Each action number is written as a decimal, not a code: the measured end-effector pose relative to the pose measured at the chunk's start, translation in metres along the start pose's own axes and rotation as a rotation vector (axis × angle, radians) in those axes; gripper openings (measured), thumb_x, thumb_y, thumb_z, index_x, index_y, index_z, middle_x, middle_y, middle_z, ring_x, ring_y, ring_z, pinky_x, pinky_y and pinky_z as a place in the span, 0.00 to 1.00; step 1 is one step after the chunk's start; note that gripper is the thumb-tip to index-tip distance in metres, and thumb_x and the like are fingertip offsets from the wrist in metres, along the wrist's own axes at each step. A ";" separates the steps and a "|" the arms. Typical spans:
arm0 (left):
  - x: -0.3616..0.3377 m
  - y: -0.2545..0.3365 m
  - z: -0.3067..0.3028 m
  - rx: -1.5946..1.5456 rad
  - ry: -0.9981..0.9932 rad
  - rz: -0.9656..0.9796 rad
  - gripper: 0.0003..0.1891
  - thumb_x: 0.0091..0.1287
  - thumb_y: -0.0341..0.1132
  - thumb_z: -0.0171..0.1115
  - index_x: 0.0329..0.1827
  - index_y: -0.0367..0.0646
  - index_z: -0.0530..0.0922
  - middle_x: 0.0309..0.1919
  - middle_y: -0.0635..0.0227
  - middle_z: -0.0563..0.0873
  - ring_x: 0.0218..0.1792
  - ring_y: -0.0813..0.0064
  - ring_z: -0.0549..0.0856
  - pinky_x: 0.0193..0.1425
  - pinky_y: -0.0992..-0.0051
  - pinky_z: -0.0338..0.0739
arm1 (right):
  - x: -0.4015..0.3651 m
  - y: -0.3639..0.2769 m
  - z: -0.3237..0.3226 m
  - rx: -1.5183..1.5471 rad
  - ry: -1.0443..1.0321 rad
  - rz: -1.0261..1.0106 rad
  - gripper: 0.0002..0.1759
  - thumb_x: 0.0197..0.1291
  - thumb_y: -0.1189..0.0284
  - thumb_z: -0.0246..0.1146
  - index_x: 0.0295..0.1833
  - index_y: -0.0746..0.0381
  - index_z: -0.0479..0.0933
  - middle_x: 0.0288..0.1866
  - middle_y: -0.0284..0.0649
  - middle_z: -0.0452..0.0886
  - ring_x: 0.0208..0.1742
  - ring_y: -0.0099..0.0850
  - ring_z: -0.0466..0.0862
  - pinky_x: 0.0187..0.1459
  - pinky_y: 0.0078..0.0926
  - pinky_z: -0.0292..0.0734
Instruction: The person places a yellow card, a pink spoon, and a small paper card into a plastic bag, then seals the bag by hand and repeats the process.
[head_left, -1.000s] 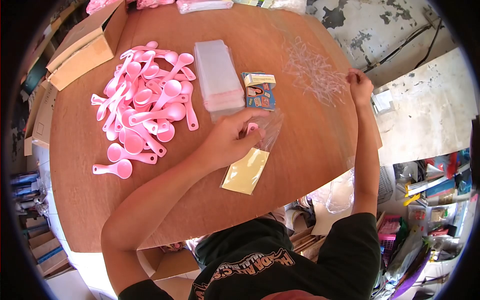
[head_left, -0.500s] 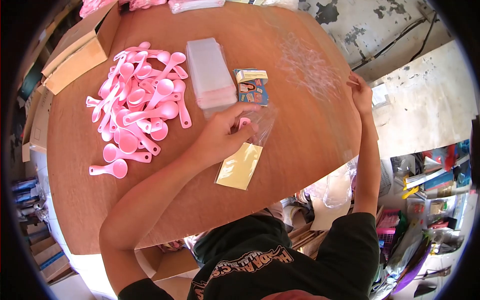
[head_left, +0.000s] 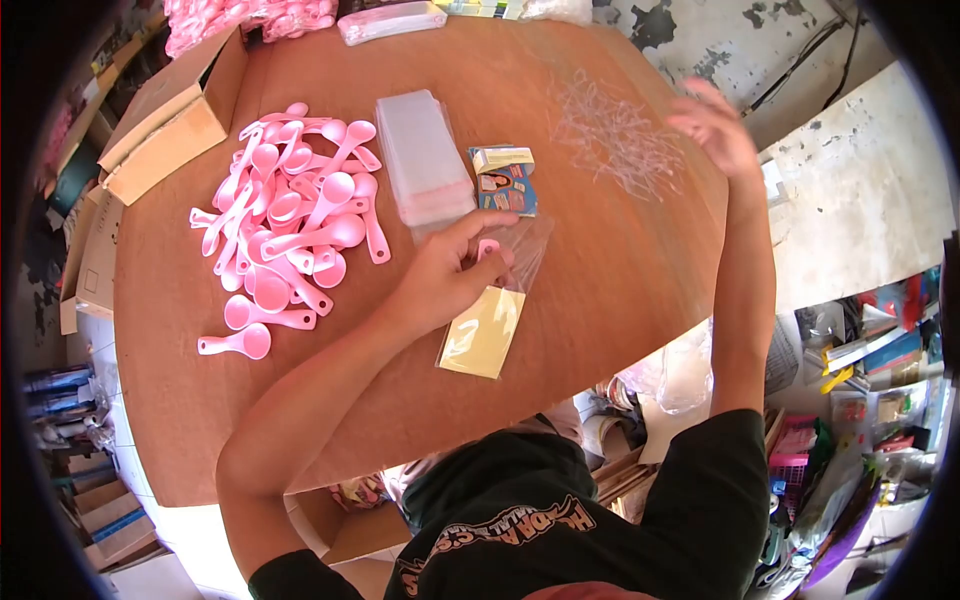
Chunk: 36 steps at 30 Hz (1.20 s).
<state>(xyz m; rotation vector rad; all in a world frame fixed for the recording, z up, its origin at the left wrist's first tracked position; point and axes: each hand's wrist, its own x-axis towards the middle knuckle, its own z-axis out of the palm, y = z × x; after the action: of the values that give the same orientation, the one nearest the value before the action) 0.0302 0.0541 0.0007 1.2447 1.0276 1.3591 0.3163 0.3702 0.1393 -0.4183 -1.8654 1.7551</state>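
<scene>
My left hand point(head_left: 445, 275) pinches a clear plastic bag point(head_left: 530, 240) over the table's middle. Inside the bag are a yellow card point(head_left: 482, 335) and a pink spoon point(head_left: 489, 248), of which only the handle end shows between thumb and forefinger. My right hand point(head_left: 718, 132) is raised at the table's right edge, fingers apart and slightly blurred, with nothing visible in it. Nearest to it lies a loose heap of thin clear plastic strands point(head_left: 620, 140). Just beyond my left hand are a small stack of blue printed cards point(head_left: 507, 190) and a stack of clear bags point(head_left: 425, 160).
Many pink spoons point(head_left: 290, 215) are piled on the left of the wooden table point(head_left: 400, 420). An open cardboard box point(head_left: 170, 145) stands at the back left. More packed pink spoons point(head_left: 245, 22) and a bundle of bags point(head_left: 392, 22) lie along the far edge.
My right hand has moved away from me, up beside the strand heap. My left hand keeps its hold on the bag. The view has shifted slightly.
</scene>
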 end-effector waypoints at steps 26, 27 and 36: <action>-0.008 0.008 -0.012 -0.212 -0.037 0.198 0.48 0.70 0.66 0.48 0.81 0.42 0.41 0.63 0.52 0.75 0.62 0.64 0.75 0.66 0.65 0.67 | -0.030 -0.010 0.270 -0.423 0.273 -0.442 0.06 0.62 0.76 0.67 0.43 0.66 0.81 0.39 0.37 0.86 0.38 0.22 0.83 0.41 0.19 0.77; -0.006 0.009 -0.013 -0.207 -0.055 0.184 0.50 0.69 0.69 0.46 0.81 0.43 0.40 0.67 0.52 0.70 0.65 0.61 0.73 0.69 0.62 0.64 | -0.026 -0.023 0.264 -0.561 0.275 -0.719 0.06 0.60 0.78 0.67 0.42 0.68 0.82 0.37 0.38 0.86 0.38 0.24 0.84 0.41 0.20 0.77; -0.009 0.012 -0.009 -0.123 -0.064 0.301 0.44 0.69 0.63 0.52 0.77 0.41 0.53 0.69 0.55 0.68 0.67 0.59 0.72 0.71 0.58 0.63 | -0.037 -0.012 0.264 -0.534 0.071 -0.289 0.03 0.60 0.79 0.67 0.37 0.69 0.82 0.34 0.39 0.86 0.36 0.22 0.84 0.38 0.20 0.78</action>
<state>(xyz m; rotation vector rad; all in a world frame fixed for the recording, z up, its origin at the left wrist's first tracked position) 0.0195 0.0433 0.0097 1.3794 0.7200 1.5744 0.1956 0.1326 0.1430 -0.3737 -2.2036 1.0328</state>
